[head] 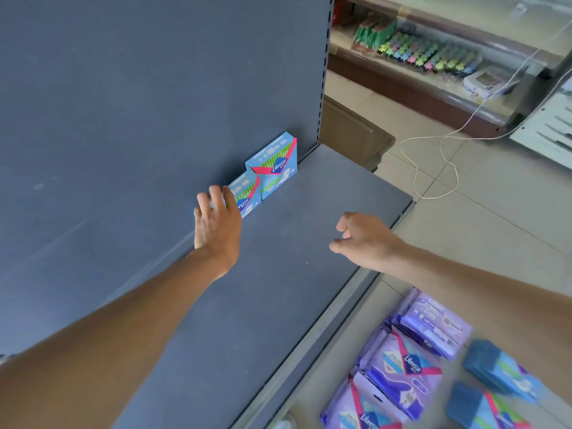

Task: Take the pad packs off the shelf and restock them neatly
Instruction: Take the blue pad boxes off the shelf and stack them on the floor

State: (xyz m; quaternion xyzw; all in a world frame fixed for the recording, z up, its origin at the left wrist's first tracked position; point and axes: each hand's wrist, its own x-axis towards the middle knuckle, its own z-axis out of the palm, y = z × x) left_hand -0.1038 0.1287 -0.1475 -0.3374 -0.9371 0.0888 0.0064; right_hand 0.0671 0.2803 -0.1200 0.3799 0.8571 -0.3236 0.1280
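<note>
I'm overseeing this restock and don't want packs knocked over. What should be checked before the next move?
1. Left hand gripping the nearer blue pack: not ok; fingers spread at its top, not curled round it.
2. Right hand free: ok; loosely curled, holding nothing.
3. Farther blue pack upright against the back panel: ok.
4. Nearer blue pack upright: cannot tell; partly hidden by the left hand.
5. Room on the shelf in front of the packs: ok.
6. Other stock in sight: ok; purple packs and floor blue packs lie below.
</note>
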